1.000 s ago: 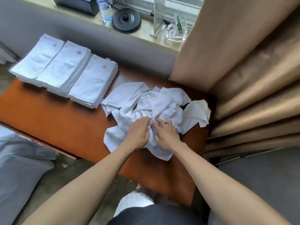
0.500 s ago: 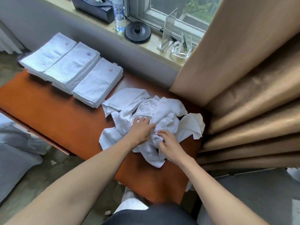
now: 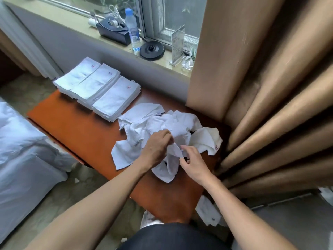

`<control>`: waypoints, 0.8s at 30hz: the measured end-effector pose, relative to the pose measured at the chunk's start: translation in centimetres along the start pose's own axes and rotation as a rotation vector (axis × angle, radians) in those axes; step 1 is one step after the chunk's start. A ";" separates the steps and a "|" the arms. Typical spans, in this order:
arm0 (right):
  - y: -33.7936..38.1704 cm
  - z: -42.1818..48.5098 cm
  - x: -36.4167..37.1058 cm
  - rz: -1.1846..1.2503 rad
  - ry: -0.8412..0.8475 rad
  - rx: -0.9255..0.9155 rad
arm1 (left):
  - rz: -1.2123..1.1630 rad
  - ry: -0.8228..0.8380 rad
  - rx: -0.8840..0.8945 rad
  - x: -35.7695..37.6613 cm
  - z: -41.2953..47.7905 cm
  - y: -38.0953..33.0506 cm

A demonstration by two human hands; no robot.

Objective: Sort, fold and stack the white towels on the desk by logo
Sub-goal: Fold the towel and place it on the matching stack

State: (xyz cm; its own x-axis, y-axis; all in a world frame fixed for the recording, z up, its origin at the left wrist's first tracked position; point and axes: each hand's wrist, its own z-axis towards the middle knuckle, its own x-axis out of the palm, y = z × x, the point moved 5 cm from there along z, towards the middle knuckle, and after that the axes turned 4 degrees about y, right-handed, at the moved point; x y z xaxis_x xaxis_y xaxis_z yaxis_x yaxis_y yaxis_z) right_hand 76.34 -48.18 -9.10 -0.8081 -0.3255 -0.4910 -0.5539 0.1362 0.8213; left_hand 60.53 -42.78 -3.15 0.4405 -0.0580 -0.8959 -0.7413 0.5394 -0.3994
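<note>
At nine o'clock the bed [image 3: 21,150] is lying just beside the desk [image 3: 81,127]. On the desk's far left end, around ten o'clock from the hands, three folded stacks [image 3: 100,87] are sitting side by side and touching. Each is showing a small logo on top, and they are lying just as they were a second ago.

The loose pile [image 3: 173,121] is spreading across the desk's right half, and this is where things are changing. A second ago both hands were pressed down into the middle of the heap. Now the left hand [image 3: 156,147] is rising off it, fingers curled and pinching the upper fold of one towel [image 3: 170,165]. That towel is hanging toward six o'clock, its lower end resting on the desk. The right hand [image 3: 194,163], at four o'clock from the left, is closing thumb and fingers on the same towel's near edge.

So one piece is being drawn clear of the heap. I judge the step in hand is opening it out to find its logo before folding.

At three o'clock of the pile a red-logo towel [image 3: 207,139] is lying crumpled. Down at five o'clock a fallen towel [image 3: 209,212] is lying on the floor beside the desk, near the curtain [image 3: 270,87]. It too is probably waiting to be sorted.
</note>
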 end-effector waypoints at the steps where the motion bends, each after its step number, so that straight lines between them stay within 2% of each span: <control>1: 0.5 0.1 -0.5 0.000 0.000 -0.026 | -0.023 -0.027 0.010 -0.3 0.0 -1.1; 7: 3.1 -0.3 -3.2 0.043 -0.031 -0.096 | -0.060 -0.087 -0.045 -2.1 0.0 -5.1; 10: 3.2 -2.1 -5.4 0.111 -0.046 -0.089 | -0.001 -0.027 -0.020 -2.6 -0.6 -5.8; 16: 4.2 -5.1 -10.1 0.065 -0.154 -0.158 | 0.038 0.035 0.084 -3.2 -0.9 -9.9; 20: 4.0 -6.7 -11.9 0.157 -0.156 -0.200 | -0.121 0.092 0.054 -2.3 -0.9 -12.2; 24: 3.9 -8.3 -13.5 0.210 -0.233 -0.199 | -0.423 0.157 -0.148 -1.4 -0.1 -12.2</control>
State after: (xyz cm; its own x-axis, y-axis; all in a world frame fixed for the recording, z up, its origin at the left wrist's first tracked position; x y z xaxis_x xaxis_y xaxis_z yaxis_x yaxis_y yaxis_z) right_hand 86.75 -51.04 3.13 -0.9366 -0.0852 -0.3399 -0.3399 -0.0148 0.9404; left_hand 68.91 -49.43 2.98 0.6464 -0.3790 -0.6622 -0.5823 0.3159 -0.7491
